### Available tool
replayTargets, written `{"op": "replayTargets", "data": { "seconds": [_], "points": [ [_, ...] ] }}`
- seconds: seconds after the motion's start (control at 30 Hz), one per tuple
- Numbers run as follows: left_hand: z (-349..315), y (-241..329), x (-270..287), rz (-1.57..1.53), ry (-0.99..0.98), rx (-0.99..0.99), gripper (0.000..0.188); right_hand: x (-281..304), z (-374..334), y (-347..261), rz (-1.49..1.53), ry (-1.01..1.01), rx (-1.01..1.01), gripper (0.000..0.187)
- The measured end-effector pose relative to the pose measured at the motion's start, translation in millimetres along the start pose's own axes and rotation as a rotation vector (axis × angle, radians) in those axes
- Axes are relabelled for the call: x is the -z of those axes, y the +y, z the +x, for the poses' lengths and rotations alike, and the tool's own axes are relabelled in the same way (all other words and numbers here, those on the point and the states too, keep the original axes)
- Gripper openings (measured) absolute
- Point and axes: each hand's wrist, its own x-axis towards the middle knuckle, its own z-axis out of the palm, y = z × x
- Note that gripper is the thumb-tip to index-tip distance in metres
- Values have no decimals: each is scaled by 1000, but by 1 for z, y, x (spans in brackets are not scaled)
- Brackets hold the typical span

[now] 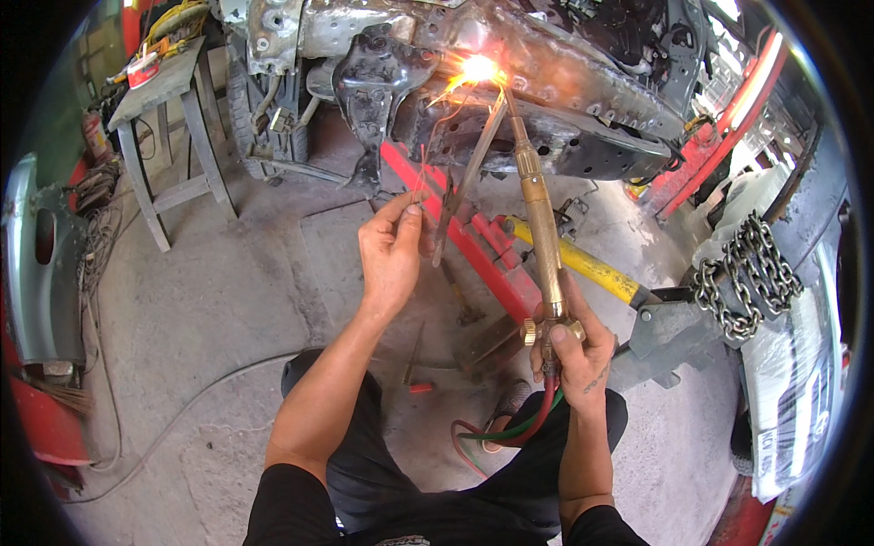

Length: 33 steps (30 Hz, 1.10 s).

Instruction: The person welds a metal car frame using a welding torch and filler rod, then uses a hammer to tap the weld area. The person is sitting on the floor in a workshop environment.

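My right hand [581, 355] grips a brass gas torch [543, 232] near its valve knobs, the nozzle pointing up and away from me. At its tip a bright flame [480, 69] plays on the bare metal vehicle frame [555, 77], which glows orange there. Between thumb and fingers my left hand [391, 250] pinches a thin copper-coloured filler rod [422, 168], which bends up toward the flame. Beside the left hand, a long flat metal tool [481, 150] reaches up to the frame close to the flame. Glare hides the heated spot.
Red and green hoses [514, 437] hang from the torch between my legs. A red steel beam [492, 268] and a yellow bar [583, 259] lie beneath the frame. Left stands a wooden stool [168, 100]; right, a coiled chain [748, 278]. A cable [209, 391] crosses the floor.
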Motion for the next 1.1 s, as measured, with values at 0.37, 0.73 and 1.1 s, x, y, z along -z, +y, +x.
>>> {"op": "replayTargets", "data": {
  "seconds": [0.37,0.73,1.1],
  "points": [
    [1,-1,0,-6,-6,-3,27,1,-1,4,15,7,3,59],
    [1,0,1,-21,-8,0,26,-1,-1,0,10,8,-5,59],
    [2,-1,1,6,-6,-2,27,-2,-1,4,-52,39,9,68]
  ]
}}
